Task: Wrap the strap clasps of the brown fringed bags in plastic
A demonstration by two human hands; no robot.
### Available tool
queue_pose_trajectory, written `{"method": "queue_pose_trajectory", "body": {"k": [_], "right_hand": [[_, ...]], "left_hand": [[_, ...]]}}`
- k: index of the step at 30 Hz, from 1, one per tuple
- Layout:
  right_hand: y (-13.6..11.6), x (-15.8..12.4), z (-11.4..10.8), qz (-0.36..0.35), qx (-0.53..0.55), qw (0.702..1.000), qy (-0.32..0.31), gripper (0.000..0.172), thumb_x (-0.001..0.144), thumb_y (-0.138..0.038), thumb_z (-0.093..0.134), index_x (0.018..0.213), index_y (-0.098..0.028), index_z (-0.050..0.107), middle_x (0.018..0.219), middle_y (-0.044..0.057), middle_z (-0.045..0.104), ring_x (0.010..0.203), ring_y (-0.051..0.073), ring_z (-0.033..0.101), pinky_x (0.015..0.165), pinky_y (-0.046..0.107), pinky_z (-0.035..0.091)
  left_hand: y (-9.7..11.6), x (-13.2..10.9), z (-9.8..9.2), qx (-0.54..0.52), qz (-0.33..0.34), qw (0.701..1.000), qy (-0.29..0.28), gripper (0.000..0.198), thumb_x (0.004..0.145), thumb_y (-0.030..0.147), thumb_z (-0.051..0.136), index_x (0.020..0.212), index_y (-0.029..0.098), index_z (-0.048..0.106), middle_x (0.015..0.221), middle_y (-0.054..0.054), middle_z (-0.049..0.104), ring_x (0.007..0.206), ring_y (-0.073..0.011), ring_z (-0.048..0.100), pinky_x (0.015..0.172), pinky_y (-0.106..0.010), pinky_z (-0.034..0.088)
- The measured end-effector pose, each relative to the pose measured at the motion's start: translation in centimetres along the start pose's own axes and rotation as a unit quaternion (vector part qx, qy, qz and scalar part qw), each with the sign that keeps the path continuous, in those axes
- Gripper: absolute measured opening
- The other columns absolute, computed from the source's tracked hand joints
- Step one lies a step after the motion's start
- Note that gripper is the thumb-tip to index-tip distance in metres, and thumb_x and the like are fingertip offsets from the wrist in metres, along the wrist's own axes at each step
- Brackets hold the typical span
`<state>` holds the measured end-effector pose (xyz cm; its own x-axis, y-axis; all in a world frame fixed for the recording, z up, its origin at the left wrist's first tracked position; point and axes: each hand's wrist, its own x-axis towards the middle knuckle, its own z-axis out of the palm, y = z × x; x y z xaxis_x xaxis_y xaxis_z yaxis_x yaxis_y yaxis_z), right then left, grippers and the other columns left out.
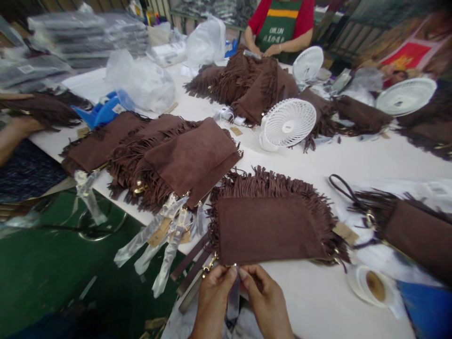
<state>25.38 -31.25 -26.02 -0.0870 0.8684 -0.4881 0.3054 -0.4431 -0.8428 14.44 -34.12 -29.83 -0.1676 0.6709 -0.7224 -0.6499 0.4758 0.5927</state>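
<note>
A dark brown suede bag [270, 228] with a fringed edge lies flat on the white table in front of me. At its near edge, my left hand [214, 294] and my right hand [263, 296] are closed in pinches, thumbs almost meeting. Between them a clear plastic strip [233, 299] hangs down beside a small shiny metal bit on the bag's edge; the fingers partly hide it. Just left of my left hand is a gold clasp [210, 263] at the bag's corner. Brown straps [192, 268] hang over the table edge there.
More fringed bags [190, 155] are piled to the left, plastic-wrapped straps [173, 240] dangling. Another bag [420, 235] and a tape roll [370, 285] lie right. White fans [289, 125], a blue tape dispenser [102, 108] and plastic bags [141, 82] stand farther back. Co-workers [278, 28] surround the table.
</note>
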Motion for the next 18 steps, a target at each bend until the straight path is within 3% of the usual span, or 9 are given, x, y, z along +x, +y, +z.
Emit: {"method": "queue_pose_trajectory", "body": {"k": [4, 7, 10, 15, 18], "right_hand": [[0.4, 0.2, 0.5, 0.011, -0.031, 0.999, 0.009, 0.038, 0.083, -0.056, 0.054, 0.079, -0.019, 0.064, 0.068, 0.002, 0.065, 0.062, 0.018, 0.058, 0.059, 0.025, 0.045], [0.8, 0.2, 0.9, 0.004, -0.061, 0.998, 0.025, 0.038, 0.084, -0.055, 0.053, 0.08, -0.019, 0.064, 0.067, 0.002, 0.065, 0.06, 0.018, 0.057, 0.057, 0.025, 0.045], [1.1, 0.1, 1.3, -0.009, -0.082, 0.995, 0.054, 0.035, 0.084, -0.052, 0.052, 0.082, -0.019, 0.063, 0.067, 0.002, 0.066, 0.058, 0.018, 0.057, 0.056, 0.025, 0.044], [1.4, -0.1, 2.0, -0.014, -0.079, 0.993, 0.085, 0.034, 0.085, -0.052, 0.052, 0.083, -0.019, 0.063, 0.068, 0.002, 0.067, 0.059, 0.018, 0.061, 0.056, 0.025, 0.046], [1.5, -0.2, 2.4, -0.033, -0.073, 0.99, 0.115, 0.033, 0.085, -0.05, 0.052, 0.084, -0.019, 0.063, 0.072, 0.003, 0.069, 0.063, 0.018, 0.064, 0.06, 0.025, 0.048]], "left_hand": [[0.7, -0.3, 0.3, -0.019, -0.002, 1.0, 0.004, 0.044, 0.059, 0.047, 0.083, 0.083, 0.012, 0.071, 0.079, -0.012, 0.073, 0.08, -0.0251, 0.068, 0.074, -0.032, 0.051], [1.2, -0.7, 0.1, -0.024, -0.002, 0.999, -0.021, 0.04, 0.064, 0.046, 0.081, 0.085, 0.013, 0.071, 0.084, -0.011, 0.073, 0.086, -0.0255, 0.067, 0.08, -0.032, 0.05], [1.0, -1.0, -0.4, -0.04, -0.009, 0.999, -0.034, 0.04, 0.064, 0.048, 0.08, 0.083, 0.014, 0.07, 0.083, -0.011, 0.073, 0.08, -0.0232, 0.068, 0.072, -0.029, 0.049], [0.4, -1.2, -0.9, -0.041, -0.064, 0.997, 0.016, 0.053, 0.055, 0.049, 0.085, 0.09, 0.012, 0.07, 0.07, -0.009, 0.071, 0.055, -0.0175, 0.063, 0.055, -0.025, 0.045], [0.8, -1.3, -0.4, -0.042, -0.066, 0.996, 0.035, 0.05, 0.053, 0.047, 0.086, 0.087, 0.012, 0.072, 0.072, -0.009, 0.072, 0.061, -0.0193, 0.066, 0.06, -0.026, 0.047]]}}
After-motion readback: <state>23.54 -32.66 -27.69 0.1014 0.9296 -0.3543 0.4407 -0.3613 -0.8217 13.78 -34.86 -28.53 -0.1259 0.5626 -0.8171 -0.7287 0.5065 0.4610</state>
